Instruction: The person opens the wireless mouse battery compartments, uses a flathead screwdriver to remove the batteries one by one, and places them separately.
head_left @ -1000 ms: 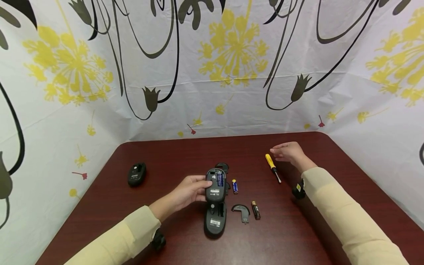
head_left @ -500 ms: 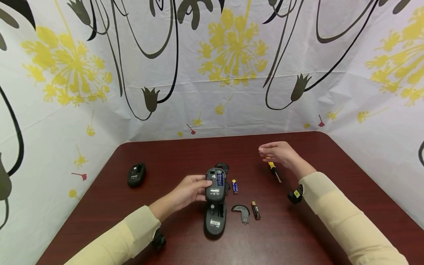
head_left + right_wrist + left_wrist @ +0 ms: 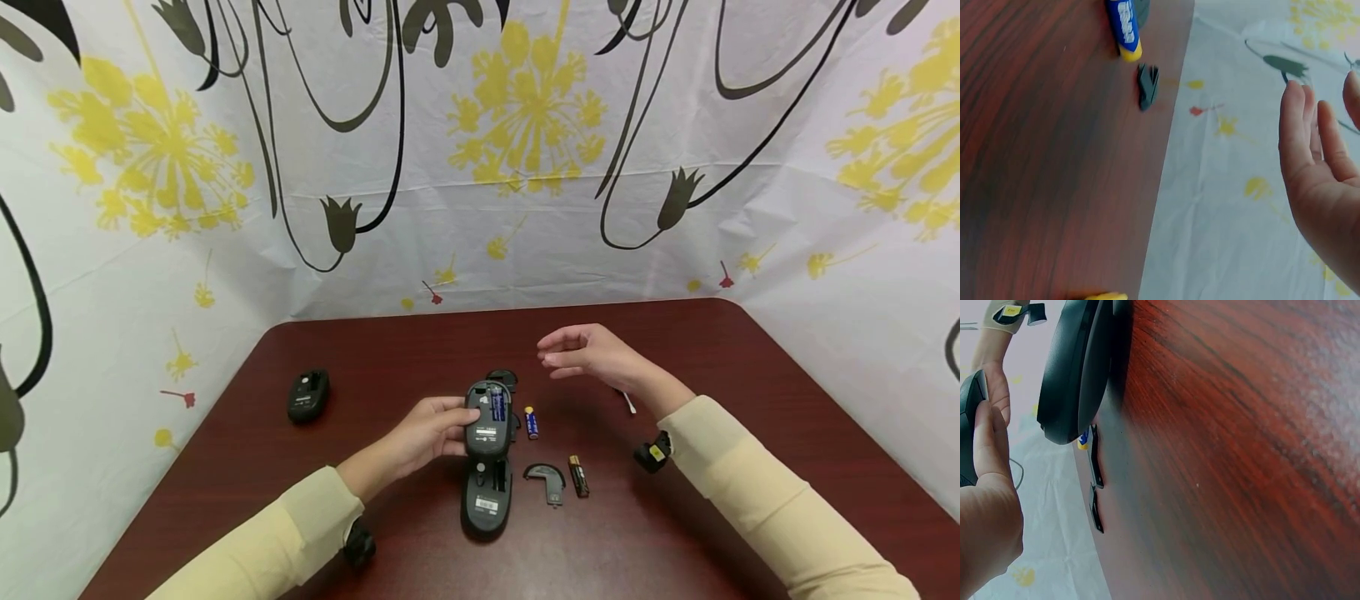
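My left hand grips a dark computer mouse, its underside facing up and a blue battery in its open compartment. Just in front of it a second mouse lies belly up on the table, its battery slot uncovered. Above the table, right of centre, my right hand holds nothing; its fingers are loosely extended in the right wrist view. It hides most of a screwdriver, whose metal tip shows beneath the wrist. A loose blue battery lies between the hands.
A grey battery cover and a black battery lie right of the second mouse. Another dark cover lies behind the held mouse. A third mouse rests at the left. Patterned cloth hangs behind the table.
My right hand has moved left, from beside the screwdriver's yellow handle to past it, now covering that handle. My left hand and the held mouse have stayed still.
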The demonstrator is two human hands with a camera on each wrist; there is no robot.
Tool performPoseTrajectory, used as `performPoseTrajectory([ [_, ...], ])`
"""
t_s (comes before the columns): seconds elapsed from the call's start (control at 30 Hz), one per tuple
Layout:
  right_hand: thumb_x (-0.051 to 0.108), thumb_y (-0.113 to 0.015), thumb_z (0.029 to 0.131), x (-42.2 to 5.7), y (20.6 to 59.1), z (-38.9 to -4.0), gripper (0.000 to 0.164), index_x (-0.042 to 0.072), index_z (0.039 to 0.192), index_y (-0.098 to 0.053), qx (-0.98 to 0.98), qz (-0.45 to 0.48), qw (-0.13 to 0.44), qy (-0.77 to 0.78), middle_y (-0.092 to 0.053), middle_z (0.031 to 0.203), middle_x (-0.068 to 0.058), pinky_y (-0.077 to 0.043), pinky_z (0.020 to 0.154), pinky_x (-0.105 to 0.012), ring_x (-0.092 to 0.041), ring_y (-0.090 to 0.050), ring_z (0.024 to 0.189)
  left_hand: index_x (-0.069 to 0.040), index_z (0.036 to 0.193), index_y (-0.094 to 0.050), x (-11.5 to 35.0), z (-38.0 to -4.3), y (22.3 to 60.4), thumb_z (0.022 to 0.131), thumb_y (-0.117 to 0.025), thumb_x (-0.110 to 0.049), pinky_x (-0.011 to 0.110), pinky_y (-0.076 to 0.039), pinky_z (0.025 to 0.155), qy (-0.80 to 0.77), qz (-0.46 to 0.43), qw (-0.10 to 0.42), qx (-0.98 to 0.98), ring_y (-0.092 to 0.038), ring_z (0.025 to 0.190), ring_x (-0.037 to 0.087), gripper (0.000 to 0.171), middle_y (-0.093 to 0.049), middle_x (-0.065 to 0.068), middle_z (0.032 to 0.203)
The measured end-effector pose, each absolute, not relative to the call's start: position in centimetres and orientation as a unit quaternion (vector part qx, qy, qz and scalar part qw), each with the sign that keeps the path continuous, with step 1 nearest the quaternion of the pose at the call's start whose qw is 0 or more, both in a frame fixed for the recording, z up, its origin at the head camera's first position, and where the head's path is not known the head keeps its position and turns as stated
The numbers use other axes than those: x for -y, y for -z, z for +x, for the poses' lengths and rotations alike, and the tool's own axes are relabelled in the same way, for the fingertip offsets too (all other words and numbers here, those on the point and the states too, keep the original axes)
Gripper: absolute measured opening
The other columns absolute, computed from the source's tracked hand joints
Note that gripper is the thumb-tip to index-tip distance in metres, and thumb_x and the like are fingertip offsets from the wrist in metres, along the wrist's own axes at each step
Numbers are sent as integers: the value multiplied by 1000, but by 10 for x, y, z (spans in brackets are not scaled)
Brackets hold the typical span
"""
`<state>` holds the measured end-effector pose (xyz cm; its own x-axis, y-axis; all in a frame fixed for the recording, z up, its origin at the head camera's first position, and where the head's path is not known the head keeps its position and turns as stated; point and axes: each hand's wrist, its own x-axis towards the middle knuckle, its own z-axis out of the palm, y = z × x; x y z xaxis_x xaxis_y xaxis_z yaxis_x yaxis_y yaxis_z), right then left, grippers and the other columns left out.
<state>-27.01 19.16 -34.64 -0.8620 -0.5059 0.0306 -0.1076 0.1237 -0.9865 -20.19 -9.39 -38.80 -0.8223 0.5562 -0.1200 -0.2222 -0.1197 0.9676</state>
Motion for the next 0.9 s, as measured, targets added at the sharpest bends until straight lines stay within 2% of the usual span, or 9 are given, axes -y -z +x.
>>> performPoseTrajectory([
  [0.4,6,-68,76,-161,342,-255,37,-3,110,-55,-718,-303,201,594,-56,104,-23,-47,77,-46,-33,-56,91,6,121,-46,94,-201,388,84,-60,-16,38,-50,73,-733,140,271,-608,-60,88,27,46,-59,19,103],
  [0.6,10,-71,74,-152,342,-252,37,2,108,-58,-737,-338,203,549,-57,95,-20,-47,73,-49,-28,-57,82,7,121,-46,93,-201,388,84,-59,-16,39,-50,74,-731,143,273,-608,-60,88,27,46,-59,19,102],
  [0.77,11,-71,74,-147,342,-252,33,7,105,-61,-747,-366,205,516,-57,86,-14,-50,63,-39,-23,-55,70,7,121,-46,93,-201,388,84,-59,-15,39,-49,75,-730,147,281,-605,-60,88,27,45,-59,20,102],
  [0.9,13,-71,75,-145,341,-253,30,9,104,-63,-747,-386,210,500,-56,83,-13,-48,58,-34,-21,-50,65,7,120,-47,92,-201,389,84,-58,-14,39,-49,74,-729,152,283,-605,-60,87,27,44,-60,19,101],
])
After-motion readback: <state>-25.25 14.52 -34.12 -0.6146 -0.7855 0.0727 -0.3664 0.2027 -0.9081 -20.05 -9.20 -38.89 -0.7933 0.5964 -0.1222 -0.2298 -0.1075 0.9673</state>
